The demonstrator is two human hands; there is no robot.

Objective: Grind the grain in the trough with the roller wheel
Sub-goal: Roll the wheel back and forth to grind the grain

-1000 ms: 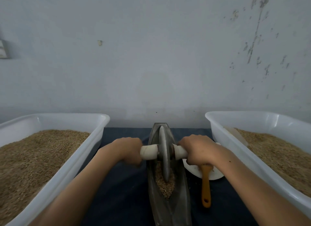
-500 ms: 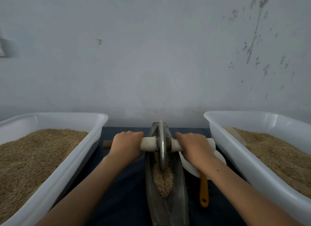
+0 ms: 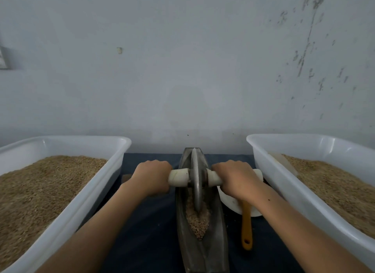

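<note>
Both hands curl round the white axle handle of the roller wheel [image 3: 196,177]: the left hand [image 3: 151,177] grips the stub on its side at about 9 o'clock from the disc, and the right hand [image 3: 235,178] grips the stub at 3 o'clock, knuckles up on each. Between them the thin metal disc stands upright on its edge inside the trough [image 3: 203,250], a long, dark, boat-shaped vessel running from 12 o'clock at the wall down to 6 o'clock at the frame's bottom. The disc's lower rim bites into the grain [image 3: 197,222], a small tan heap lying along the trough's groove just toward 6 o'clock of the wheel. A dark blue cloth [image 3: 150,242] covers the surface under the trough. At 9 o'clock sits a white plastic tub [image 3: 85,201] filled with brown grain; at 3 o'clock a second white tub [image 3: 288,189] holds more, with a pale scoop-like piece partly buried near its near-left corner. Just beside the trough at 3 o'clock, partly under the right wrist, lies a white dish [image 3: 233,204] with a yellow-handled tool [image 3: 246,230] pointing toward 6 o'clock. A pale, scuffed wall [image 3: 182,69] fills the upper half.
</note>
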